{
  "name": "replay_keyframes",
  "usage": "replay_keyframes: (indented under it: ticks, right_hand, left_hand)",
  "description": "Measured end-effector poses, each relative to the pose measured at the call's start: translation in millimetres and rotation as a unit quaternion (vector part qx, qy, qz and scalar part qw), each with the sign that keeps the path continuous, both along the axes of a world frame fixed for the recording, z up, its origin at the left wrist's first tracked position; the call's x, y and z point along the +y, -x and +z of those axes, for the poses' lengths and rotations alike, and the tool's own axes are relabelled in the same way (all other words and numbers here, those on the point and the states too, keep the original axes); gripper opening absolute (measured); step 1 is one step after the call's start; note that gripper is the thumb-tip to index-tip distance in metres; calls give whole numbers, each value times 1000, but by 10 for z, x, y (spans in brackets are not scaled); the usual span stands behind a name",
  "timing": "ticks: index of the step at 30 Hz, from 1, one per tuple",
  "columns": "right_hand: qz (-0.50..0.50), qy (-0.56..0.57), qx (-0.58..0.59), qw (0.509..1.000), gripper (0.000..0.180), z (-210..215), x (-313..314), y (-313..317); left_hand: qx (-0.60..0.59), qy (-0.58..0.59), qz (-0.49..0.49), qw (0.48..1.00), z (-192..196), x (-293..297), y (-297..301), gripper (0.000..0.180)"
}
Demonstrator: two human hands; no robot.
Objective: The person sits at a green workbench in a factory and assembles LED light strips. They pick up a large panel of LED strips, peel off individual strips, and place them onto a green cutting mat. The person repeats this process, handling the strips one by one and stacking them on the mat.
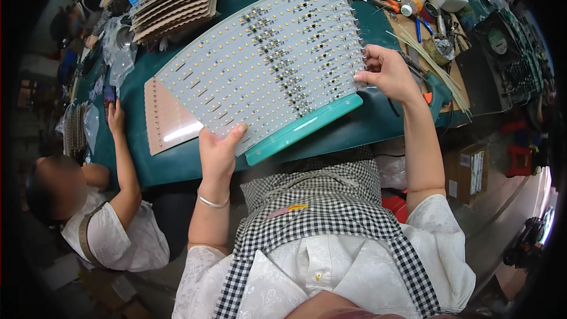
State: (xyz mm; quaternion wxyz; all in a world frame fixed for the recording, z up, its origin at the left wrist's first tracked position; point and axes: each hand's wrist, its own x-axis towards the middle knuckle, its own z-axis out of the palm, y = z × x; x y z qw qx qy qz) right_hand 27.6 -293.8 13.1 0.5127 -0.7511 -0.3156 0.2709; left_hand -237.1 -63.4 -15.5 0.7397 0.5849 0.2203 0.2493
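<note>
A large white curved LED circuit panel (pixel 266 65) is pinched at its near edge by the left hand (pixel 217 152) and at its right edge by the right hand (pixel 387 71), above a teal plastic tray (pixel 307 127) on the green table (pixel 177 162).

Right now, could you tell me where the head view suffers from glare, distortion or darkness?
In the head view, glare streaks the brown panel beside the LED board held by the left hand and right hand; fisheye bending curves the green table edge; the corners fall black; the centre is sharp and evenly lit.
</note>
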Motion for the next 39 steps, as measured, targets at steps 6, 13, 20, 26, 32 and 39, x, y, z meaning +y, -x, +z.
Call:
replay_keyframes:
  ticks: [6,13,20,26,32,39]
  right_hand:
    - [0,-26,32,999,24,-99,-65,7]
    - [54,65,13,996,24,-33,15,-120]
    - [49,-41,32,997,24,-167,-67,-84]
    - [50,3,28,998,38,-120,-90,-66]
    - [42,4,-7,999,33,-130,-152,34]
    - [-39,-61,-231,970,18,-394,-250,203]
  left_hand:
    - [21,10,4,1000,80,-75,72,46]
    - [36,132,-30,990,-118,117,-7,57]
    - [19,4,8,1000,-29,-84,109,48]
    - [-13,9,22,1000,-180,-26,93,48]
    - [-67,-193,34,978,-193,-236,241,37]
    - [-71,-480,-93,869,-57,-224,230,16]
